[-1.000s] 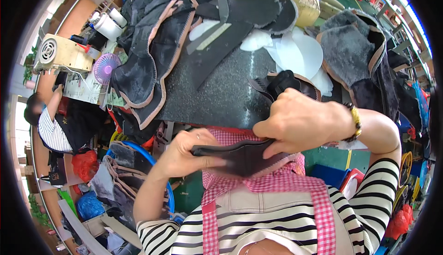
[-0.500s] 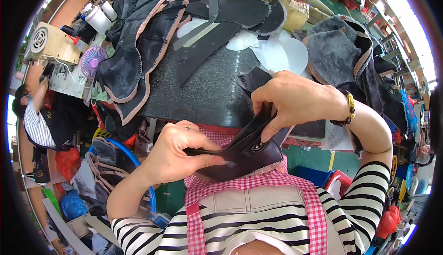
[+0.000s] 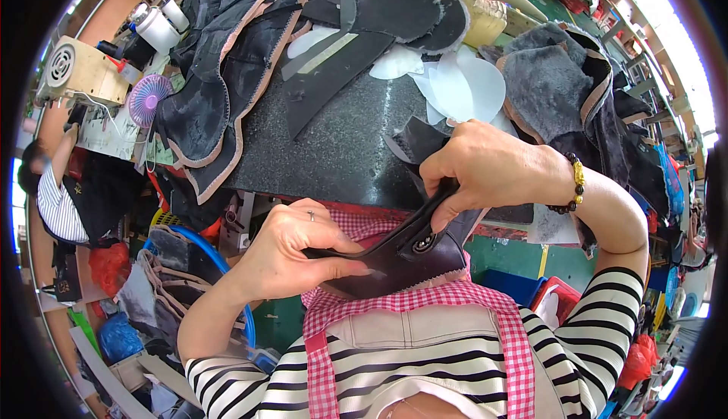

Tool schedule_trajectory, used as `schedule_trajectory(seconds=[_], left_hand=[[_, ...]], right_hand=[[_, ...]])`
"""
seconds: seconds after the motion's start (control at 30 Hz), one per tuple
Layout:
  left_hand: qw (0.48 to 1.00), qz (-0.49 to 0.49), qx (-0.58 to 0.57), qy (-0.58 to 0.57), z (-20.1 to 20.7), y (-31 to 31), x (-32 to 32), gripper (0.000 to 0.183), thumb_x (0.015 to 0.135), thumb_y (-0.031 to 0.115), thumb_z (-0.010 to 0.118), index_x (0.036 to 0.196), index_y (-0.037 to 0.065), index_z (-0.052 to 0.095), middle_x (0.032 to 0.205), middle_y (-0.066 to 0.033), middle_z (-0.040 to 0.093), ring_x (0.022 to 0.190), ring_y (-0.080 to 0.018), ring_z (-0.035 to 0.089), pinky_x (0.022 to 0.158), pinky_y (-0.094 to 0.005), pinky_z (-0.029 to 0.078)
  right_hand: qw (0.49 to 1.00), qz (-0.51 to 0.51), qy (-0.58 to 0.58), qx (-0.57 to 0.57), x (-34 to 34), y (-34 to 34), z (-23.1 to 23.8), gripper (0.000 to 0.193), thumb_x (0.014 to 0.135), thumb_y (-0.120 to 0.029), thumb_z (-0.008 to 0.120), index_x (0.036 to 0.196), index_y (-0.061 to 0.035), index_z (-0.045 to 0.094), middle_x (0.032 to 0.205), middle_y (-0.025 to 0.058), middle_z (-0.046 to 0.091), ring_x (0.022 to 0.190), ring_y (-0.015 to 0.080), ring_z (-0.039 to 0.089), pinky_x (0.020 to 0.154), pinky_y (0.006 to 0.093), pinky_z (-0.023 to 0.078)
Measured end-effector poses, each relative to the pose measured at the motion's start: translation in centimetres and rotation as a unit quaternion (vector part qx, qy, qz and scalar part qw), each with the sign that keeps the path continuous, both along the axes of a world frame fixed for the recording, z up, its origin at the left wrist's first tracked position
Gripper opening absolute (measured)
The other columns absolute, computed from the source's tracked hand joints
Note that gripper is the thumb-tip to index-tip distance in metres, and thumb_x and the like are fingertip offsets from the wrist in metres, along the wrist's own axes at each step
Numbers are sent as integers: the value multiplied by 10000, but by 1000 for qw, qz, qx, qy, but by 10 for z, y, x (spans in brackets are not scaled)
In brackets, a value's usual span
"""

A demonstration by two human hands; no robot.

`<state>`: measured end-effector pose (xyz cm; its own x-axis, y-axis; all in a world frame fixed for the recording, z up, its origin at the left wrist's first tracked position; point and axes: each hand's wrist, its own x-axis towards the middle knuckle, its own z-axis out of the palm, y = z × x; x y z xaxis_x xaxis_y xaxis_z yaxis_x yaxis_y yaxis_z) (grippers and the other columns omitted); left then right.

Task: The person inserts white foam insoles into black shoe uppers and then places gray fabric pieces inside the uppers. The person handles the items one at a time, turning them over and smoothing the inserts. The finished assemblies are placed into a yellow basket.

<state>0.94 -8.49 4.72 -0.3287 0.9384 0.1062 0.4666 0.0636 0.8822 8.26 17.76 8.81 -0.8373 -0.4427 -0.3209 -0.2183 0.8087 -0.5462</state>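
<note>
The left hand [image 3: 288, 246] and right hand [image 3: 493, 163] pinch one leather piece [image 3: 415, 271] before the table [image 3: 322, 163]; one fan [image 3: 151, 101] sits left of it.

Left grip [image 3: 279, 251] and right grip [image 3: 494, 167] pinch dark leather [image 3: 406, 267]

At the left there is a small round purple fan [image 3: 150, 101], and near it a cream-coloured boxy machine [image 3: 85, 76] with a round vent. Lower are a crumpled red plastic bag [image 3: 110, 267] and a shiny blue plastic bag [image 3: 120, 337]. On the dark speckled table [image 3: 318, 163], thin white rounded sheets [image 3: 482, 89] overlap.
</note>
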Motion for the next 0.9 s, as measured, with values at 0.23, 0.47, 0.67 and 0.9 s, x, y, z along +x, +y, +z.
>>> schedule_trajectory(seconds=[0.23, 0.47, 0.67, 0.9], left_hand=[[983, -40, -65, 166, 12, 17, -10, 295, 749, 225, 755, 976, 46, 698, 829, -82, 699, 773, -247, 652, 742, -365, 466], [984, 9, 49, 172, 3, 32, -5, 197, 721, 168, 780, 767, 13, 668, 695, -115, 641, 635, -314, 606, 620, -361, 461], [994, 113, -4, 6, 11, 47, 5, 176, 746, 133, 775, 760, -6, 668, 573, -117, 574, 498, -120, 515, 488, -284, 404], [990, 135, 36, 29, 16, 36, -2, 153, 702, 40, 790, 786, -30, 684, 637, -122, 628, 542, -116, 573, 523, -272, 430]], right_hand=[[984, 109, 138, 43, -2, -7, 3, 324, 720, -353, 746, 698, -50, 632, 620, 130, 608, 673, 352, 623, 584, 437, 463], [982, 72, 175, -5, -8, 1, 14, 394, 723, -268, 755, 1023, -83, 580, 632, 146, 614, 660, 353, 627, 577, 446, 450], [988, -51, 131, -62, 2, 4, 23, 656, 681, -261, 813, 1178, -70, 431, 750, 144, 662, 738, 361, 654, 656, 392, 496], [939, -110, 178, -274, 14, 13, 9, 601, 727, -62, 817, 1188, -52, 431, 875, 57, 664, 821, 145, 653, 745, 275, 508]])
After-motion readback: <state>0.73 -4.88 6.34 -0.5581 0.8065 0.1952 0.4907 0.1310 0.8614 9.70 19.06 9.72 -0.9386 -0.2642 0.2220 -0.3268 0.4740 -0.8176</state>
